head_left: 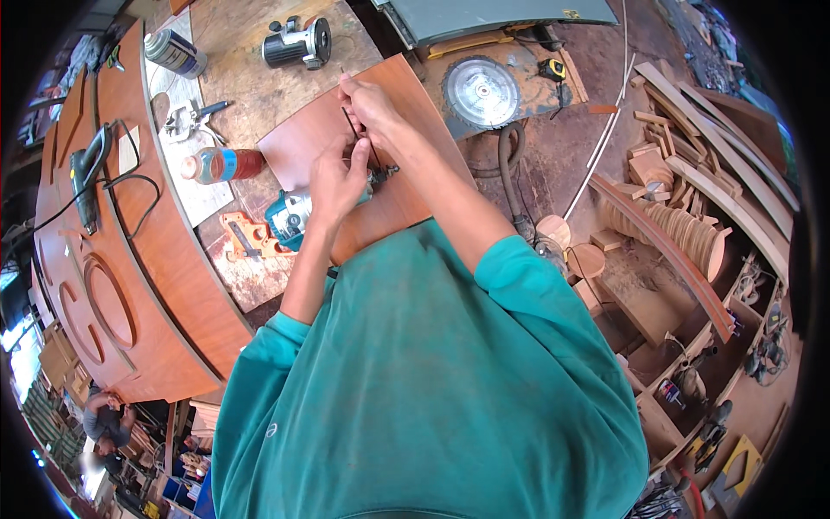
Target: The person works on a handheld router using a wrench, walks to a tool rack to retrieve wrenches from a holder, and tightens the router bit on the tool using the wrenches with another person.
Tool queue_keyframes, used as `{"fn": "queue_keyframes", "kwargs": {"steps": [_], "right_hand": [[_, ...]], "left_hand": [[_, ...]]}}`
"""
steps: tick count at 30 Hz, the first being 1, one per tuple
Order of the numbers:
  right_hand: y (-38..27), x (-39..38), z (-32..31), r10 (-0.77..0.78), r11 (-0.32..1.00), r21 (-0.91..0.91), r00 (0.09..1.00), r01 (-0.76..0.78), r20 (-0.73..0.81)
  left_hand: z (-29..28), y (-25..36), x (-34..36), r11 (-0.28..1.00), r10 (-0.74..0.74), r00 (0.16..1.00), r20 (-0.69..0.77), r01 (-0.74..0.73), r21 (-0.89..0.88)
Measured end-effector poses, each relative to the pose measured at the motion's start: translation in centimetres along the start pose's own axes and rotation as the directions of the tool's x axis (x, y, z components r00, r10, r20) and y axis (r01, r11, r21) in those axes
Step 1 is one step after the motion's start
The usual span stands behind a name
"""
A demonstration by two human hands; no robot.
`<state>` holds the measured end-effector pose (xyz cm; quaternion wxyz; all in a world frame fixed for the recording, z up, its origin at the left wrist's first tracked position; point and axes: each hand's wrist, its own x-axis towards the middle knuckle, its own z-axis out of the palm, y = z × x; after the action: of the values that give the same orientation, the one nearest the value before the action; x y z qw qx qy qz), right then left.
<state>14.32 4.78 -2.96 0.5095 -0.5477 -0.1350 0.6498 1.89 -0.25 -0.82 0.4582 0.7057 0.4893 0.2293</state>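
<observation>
My right hand (370, 111) is closed on a thin, rod-like piece above a reddish-brown wooden board (406, 195). Just below it, my left hand (339, 177) has curled fingers near the same thin dark line; what they grip is unclear. A teal-and-silver power tool (287, 216) lies on the board's left side, partly under my left forearm, and a small metal part shows right of that hand. An orange template or jig (249, 238) lies beside the tool. A bottle of reddish liquid (230, 164) with a blue band is left of the board.
A silver-and-black tool (294, 43), spray can (173, 52), clamp (186, 121), saw blade (481, 90) and tape measure (552, 71) lie around the board. Curved panels (156, 285) with a heat gun (86, 186) are at left, stacked offcuts (666, 164) at right. Another person (108, 424) is lower left.
</observation>
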Motion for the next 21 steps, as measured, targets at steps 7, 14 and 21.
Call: {"fn": "queue_keyframes", "kwargs": {"steps": [7, 14, 21], "right_hand": [[0.4, -2.5, -0.3, -0.332, 0.909, 0.237, 0.939, 0.343, -0.089], [0.4, -2.5, 0.8, -0.416, 0.884, 0.191, 0.904, 0.428, -0.099], [-0.2, 0.8, -0.1, 0.028, 0.999, 0.037, 0.993, -0.024, -0.117]], "left_hand": [[0.7, 1.1, 0.9, 0.965, -0.056, 0.997, -0.055, 0.068, 0.252], [0.6, 1.3, 0.2, 0.953, 0.016, 0.994, -0.107, 0.017, 0.302], [0.7, 1.0, -0.4, 0.974, 0.006, 0.992, -0.123, 0.022, 0.226]]}}
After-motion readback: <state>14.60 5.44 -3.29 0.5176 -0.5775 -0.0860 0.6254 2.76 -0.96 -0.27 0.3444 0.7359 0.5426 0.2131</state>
